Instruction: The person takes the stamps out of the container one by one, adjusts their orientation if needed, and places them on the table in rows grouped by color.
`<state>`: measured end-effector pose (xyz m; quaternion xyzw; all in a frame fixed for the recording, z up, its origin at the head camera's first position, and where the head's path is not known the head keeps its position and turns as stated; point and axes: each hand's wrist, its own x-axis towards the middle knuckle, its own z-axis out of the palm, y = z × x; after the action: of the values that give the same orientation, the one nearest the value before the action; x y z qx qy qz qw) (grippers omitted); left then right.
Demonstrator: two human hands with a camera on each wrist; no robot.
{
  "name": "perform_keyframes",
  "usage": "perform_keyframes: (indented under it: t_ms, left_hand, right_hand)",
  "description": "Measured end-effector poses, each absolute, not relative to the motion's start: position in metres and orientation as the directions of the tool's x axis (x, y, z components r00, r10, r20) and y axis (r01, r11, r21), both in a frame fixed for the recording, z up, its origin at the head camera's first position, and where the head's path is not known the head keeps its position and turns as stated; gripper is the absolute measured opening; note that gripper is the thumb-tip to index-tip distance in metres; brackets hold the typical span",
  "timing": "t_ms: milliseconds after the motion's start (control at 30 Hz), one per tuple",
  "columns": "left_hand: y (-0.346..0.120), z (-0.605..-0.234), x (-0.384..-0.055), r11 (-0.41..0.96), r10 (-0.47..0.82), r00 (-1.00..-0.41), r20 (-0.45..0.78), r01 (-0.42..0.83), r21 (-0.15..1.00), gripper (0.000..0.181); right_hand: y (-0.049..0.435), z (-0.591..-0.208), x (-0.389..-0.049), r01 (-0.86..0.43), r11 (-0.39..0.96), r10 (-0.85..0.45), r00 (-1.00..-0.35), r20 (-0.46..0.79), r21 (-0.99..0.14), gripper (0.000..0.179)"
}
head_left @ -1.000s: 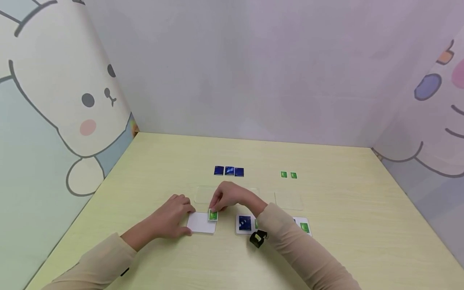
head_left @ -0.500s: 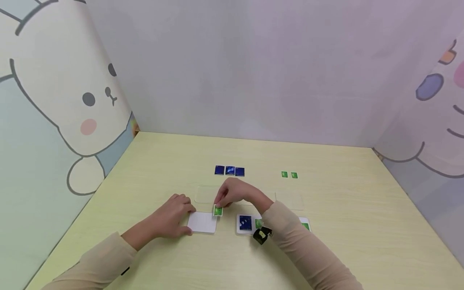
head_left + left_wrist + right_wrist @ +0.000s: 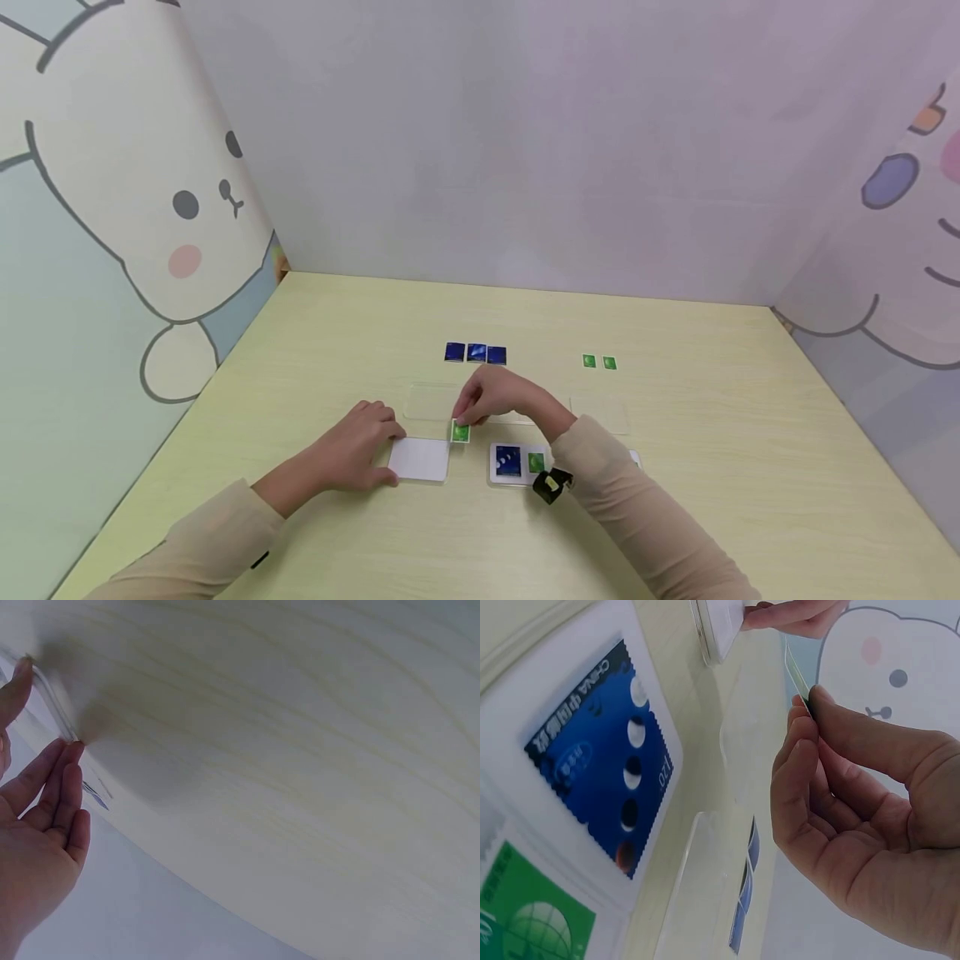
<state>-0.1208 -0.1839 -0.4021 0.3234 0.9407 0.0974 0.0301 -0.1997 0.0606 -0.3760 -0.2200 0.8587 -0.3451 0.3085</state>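
My right hand (image 3: 495,396) pinches a small green stamp (image 3: 461,432) between thumb and fingertips, above the table. The stamp shows nearly edge-on in the right wrist view. My left hand (image 3: 352,450) holds the left side of a white card (image 3: 420,460) in a clear case, thumb at the near corner and fingers at the far one. Its fingertips meet the case edge in the left wrist view. To the right lies a second white card bearing a blue moon-phase stamp (image 3: 600,761) and a green stamp (image 3: 540,919). A third card is mostly hidden under my right forearm.
Farther back, three blue stamps (image 3: 476,352) lie in a row, with two green stamps (image 3: 610,363) to their right. Clear plastic covers (image 3: 431,402) rest between these and the cards. A pale curtain (image 3: 525,150) rises behind the table (image 3: 360,317).
My right hand has lifted the green stamp away from the white card's upper right corner, moving right and slightly back. My left hand has stayed on the case.
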Motion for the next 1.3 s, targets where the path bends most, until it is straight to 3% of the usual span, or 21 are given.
perform_keyframes:
  t_ms: [1300]
  left_hand:
    - [-0.183, -0.400, -0.119, 0.766, 0.618, -0.786, 0.013, 0.605, 0.217, 0.045]
  right_hand:
    - [0.082, -0.377, -0.203, -0.165, 0.679, -0.571, -0.731, -0.373, -0.716, 0.010]
